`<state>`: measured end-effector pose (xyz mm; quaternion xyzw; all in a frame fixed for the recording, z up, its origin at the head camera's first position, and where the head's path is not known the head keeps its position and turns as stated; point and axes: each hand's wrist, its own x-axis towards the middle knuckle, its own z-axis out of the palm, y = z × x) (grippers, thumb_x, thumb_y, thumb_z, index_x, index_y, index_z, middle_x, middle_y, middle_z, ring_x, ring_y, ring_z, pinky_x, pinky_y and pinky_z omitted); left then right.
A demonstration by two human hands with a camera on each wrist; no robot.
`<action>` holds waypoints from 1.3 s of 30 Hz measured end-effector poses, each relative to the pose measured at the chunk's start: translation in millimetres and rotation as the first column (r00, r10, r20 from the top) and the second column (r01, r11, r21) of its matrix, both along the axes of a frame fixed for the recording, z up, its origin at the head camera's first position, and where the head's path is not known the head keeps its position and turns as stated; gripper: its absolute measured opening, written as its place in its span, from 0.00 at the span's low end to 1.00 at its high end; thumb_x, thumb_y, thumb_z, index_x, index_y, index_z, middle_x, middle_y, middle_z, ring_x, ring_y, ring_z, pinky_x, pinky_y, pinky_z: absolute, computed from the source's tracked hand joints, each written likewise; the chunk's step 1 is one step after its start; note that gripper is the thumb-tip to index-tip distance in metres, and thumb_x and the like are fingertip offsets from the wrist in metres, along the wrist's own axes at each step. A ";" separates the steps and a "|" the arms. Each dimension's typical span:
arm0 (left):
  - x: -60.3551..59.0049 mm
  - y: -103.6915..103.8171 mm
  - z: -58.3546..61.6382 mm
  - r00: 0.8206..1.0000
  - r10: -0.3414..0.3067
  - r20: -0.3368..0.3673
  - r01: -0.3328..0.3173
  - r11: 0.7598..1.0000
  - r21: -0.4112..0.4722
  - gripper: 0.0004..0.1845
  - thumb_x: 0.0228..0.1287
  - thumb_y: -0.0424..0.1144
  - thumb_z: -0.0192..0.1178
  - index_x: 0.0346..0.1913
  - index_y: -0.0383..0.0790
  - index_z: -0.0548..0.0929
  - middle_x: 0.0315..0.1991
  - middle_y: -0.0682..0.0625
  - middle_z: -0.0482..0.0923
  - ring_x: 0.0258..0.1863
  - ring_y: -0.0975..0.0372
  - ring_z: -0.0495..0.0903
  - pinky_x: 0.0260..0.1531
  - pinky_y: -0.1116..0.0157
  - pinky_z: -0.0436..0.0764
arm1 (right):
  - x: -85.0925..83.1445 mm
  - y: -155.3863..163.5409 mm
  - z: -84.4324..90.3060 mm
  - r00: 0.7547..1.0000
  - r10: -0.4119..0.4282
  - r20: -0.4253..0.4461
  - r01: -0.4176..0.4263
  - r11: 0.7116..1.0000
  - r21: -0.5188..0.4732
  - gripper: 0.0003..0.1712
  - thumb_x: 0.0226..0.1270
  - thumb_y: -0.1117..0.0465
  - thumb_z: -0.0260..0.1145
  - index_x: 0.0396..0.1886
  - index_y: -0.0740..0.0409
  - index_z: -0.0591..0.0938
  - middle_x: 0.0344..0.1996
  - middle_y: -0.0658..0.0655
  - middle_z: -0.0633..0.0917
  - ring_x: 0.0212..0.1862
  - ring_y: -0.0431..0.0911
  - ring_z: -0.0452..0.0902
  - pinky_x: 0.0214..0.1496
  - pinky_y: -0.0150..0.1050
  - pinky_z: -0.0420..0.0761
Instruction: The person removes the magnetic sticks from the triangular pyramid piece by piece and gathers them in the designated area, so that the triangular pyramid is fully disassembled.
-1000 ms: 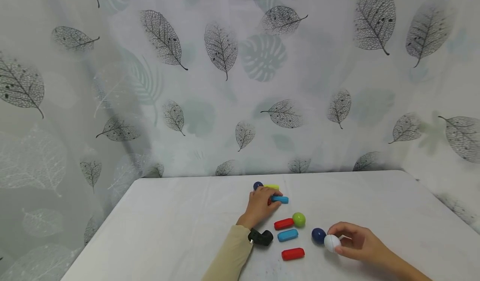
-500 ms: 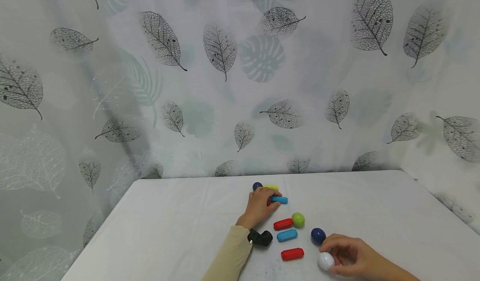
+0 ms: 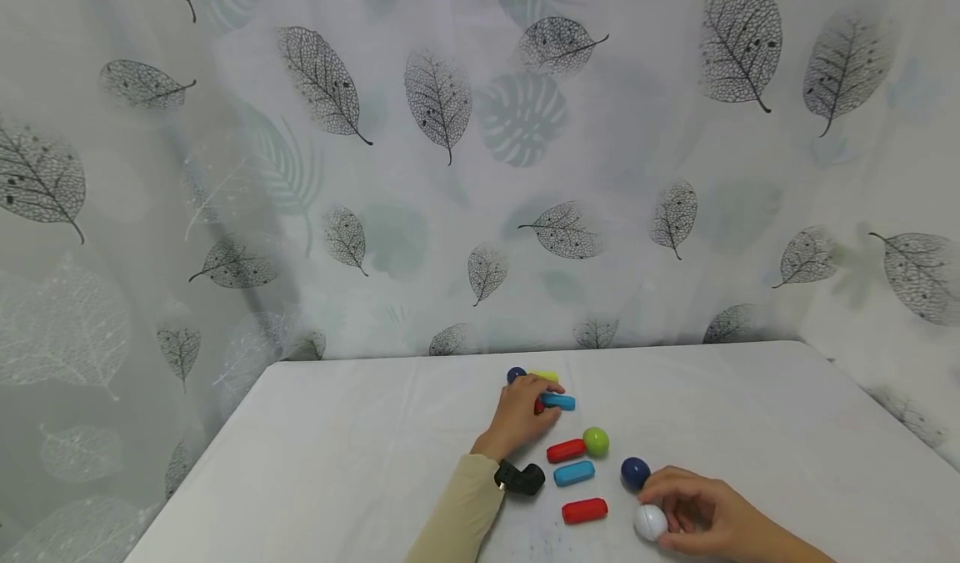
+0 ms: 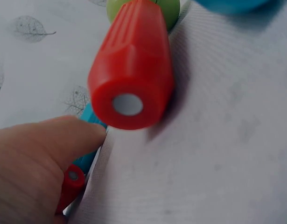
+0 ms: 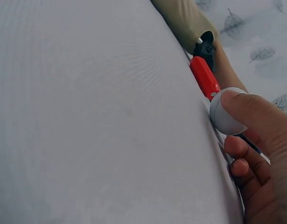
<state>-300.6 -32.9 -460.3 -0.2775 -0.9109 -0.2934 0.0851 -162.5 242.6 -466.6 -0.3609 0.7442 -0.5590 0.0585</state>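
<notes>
My right hand (image 3: 697, 513) pinches a white ball (image 3: 650, 522) between thumb and fingers, low over the table. Just beyond it lies a dark blue ball (image 3: 635, 473). In the right wrist view the thumb presses on the white ball (image 5: 225, 112). My left hand (image 3: 517, 417) reaches to the far cluster, thumb and index finger on either side of a blue toy building rod (image 3: 559, 401). A red rod (image 4: 73, 179) sits beside that rod, partly hidden by the hand. Behind the fingers are a yellow rod (image 3: 545, 376) and another dark blue ball (image 3: 515, 374).
Between the hands lie a red rod (image 3: 566, 450) touching a green ball (image 3: 596, 441), a blue rod (image 3: 574, 473) and another red rod (image 3: 585, 510). A black device (image 3: 522, 478) is strapped to the left wrist. A leaf-patterned curtain (image 3: 420, 296) hangs behind the white table (image 3: 360, 463).
My right hand has drawn the white ball nearer to me and slightly left, away from the dark blue ball it was against. The left hand stays in place.
</notes>
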 end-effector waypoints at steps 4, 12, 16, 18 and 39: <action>0.1 0.1 1.3 1.000 -0.015 -0.022 0.015 1.000 0.001 0.14 0.62 0.43 0.66 0.51 0.51 0.84 0.54 0.51 0.77 0.57 0.57 0.72 0.53 0.59 0.69 | -2.5 1.4 -2.5 0.998 0.025 -0.052 -0.027 0.999 -0.044 0.22 0.61 0.78 0.64 0.54 0.63 0.80 0.47 0.51 0.80 0.33 0.44 0.75 0.27 0.37 0.77; -2.2 1.6 0.0 0.982 0.025 -0.189 0.002 0.989 0.145 0.12 0.59 0.39 0.64 0.46 0.51 0.86 0.53 0.52 0.76 0.59 0.55 0.67 0.52 0.55 0.65 | -7.8 5.6 0.1 0.992 0.083 -0.091 -0.095 0.985 -0.141 0.24 0.57 0.85 0.61 0.53 0.68 0.78 0.49 0.54 0.81 0.31 0.47 0.73 0.25 0.40 0.74; -2.4 1.2 -1.2 0.986 0.084 -0.146 -0.058 0.983 0.173 0.18 0.55 0.39 0.61 0.50 0.50 0.83 0.59 0.49 0.71 0.66 0.51 0.61 0.59 0.45 0.60 | -11.9 6.5 7.9 0.991 0.056 -0.117 -0.073 0.987 -0.141 0.23 0.56 0.86 0.60 0.52 0.70 0.77 0.45 0.56 0.81 0.32 0.46 0.74 0.25 0.39 0.75; -2.0 0.4 -2.0 0.991 0.098 -0.086 -0.084 0.984 0.155 0.21 0.53 0.39 0.61 0.54 0.50 0.82 0.62 0.48 0.69 0.69 0.49 0.57 0.62 0.43 0.57 | -15.5 7.0 11.3 0.987 0.052 -0.154 -0.073 0.988 -0.138 0.24 0.56 0.86 0.60 0.54 0.70 0.76 0.43 0.58 0.81 0.31 0.45 0.74 0.25 0.39 0.75; -6.4 -0.3 -5.9 0.996 0.035 -0.082 -0.025 0.993 0.115 0.17 0.56 0.28 0.62 0.51 0.39 0.83 0.58 0.46 0.75 0.65 0.50 0.66 0.66 0.54 0.66 | -61.2 1.9 35.8 0.976 -0.146 -0.160 0.161 0.983 0.087 0.13 0.68 0.70 0.62 0.50 0.68 0.79 0.38 0.56 0.84 0.29 0.42 0.77 0.28 0.35 0.80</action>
